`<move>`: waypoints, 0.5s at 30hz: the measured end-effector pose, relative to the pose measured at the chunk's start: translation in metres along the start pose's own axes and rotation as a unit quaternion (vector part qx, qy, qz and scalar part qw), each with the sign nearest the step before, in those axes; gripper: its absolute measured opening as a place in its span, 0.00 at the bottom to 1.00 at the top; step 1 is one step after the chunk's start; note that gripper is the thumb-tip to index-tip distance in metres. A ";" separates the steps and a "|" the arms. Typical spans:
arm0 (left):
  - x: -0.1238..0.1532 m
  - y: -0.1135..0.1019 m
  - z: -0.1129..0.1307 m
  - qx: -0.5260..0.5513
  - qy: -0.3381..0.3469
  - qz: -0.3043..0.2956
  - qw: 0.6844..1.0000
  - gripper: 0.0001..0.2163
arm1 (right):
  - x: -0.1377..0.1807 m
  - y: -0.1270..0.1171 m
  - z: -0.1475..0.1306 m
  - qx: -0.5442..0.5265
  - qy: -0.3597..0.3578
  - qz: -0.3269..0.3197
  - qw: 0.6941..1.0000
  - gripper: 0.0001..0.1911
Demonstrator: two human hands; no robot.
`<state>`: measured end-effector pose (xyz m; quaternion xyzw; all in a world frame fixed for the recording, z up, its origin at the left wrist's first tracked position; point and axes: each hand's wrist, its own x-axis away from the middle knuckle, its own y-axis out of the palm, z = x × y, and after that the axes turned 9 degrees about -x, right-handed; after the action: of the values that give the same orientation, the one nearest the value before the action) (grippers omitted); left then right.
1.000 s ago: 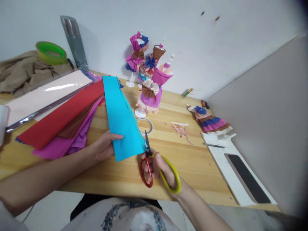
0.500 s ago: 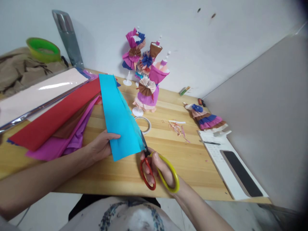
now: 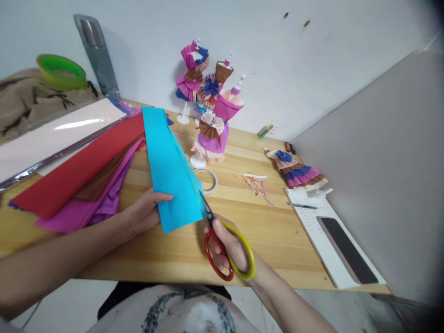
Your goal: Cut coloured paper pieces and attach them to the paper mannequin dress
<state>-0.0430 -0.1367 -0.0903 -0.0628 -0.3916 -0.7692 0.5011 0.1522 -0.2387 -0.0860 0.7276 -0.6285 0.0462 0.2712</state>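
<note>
A long folded strip of turquoise crepe paper (image 3: 166,157) lies on the wooden table (image 3: 277,231), running from the back toward me. My left hand (image 3: 145,212) grips its near left edge, thumb on top. My right hand (image 3: 231,245) holds scissors (image 3: 222,245) with one red and one yellow loop, fingers through both loops. The blades point up-left and meet the paper's near right edge.
Red, brown and magenta paper sheets (image 3: 83,180) fan out at the left beside a wrapped pale pack (image 3: 58,134). Paper-dressed figures (image 3: 210,115) stand at the back, a tape ring (image 3: 207,180) by them. One doll (image 3: 298,173), scraps, a phone (image 3: 348,249) on a white sheet lie right.
The scissors have swung so the blades lean more to the left and have closed into the paper's right edge. My left hand has stayed on the paper.
</note>
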 end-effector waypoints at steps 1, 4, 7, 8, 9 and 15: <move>0.000 0.000 0.000 -0.001 0.001 -0.002 1.000 0.34 | 0.000 0.001 0.000 0.000 0.001 0.001 1.000 0.31; 0.000 0.000 0.000 -0.003 0.002 -0.007 1.000 0.34 | 0.000 0.002 -0.001 0.000 0.003 0.004 1.000 0.32; 0.000 -0.002 -0.001 -0.006 0.004 -0.014 1.000 0.34 | 0.000 0.001 -0.003 -0.019 0.015 -0.005 1.000 0.32; -0.001 -0.002 -0.001 -0.007 0.003 -0.019 1.000 0.34 | 0.000 0.001 -0.003 -0.028 0.020 -0.012 0.999 0.33; -0.001 -0.003 -0.001 -0.007 0.002 -0.024 1.000 0.34 | 0.000 0.000 -0.003 -0.035 0.025 -0.019 0.999 0.33; 0.000 -0.001 0.000 0.006 -0.002 -0.017 1.000 0.34 | -0.003 -0.005 -0.002 -0.055 0.032 -0.035 0.997 0.35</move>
<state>-0.0437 -0.1362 -0.0911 -0.0544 -0.3984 -0.7749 0.4877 0.1570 -0.2347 -0.0873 0.7311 -0.5950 0.0253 0.3328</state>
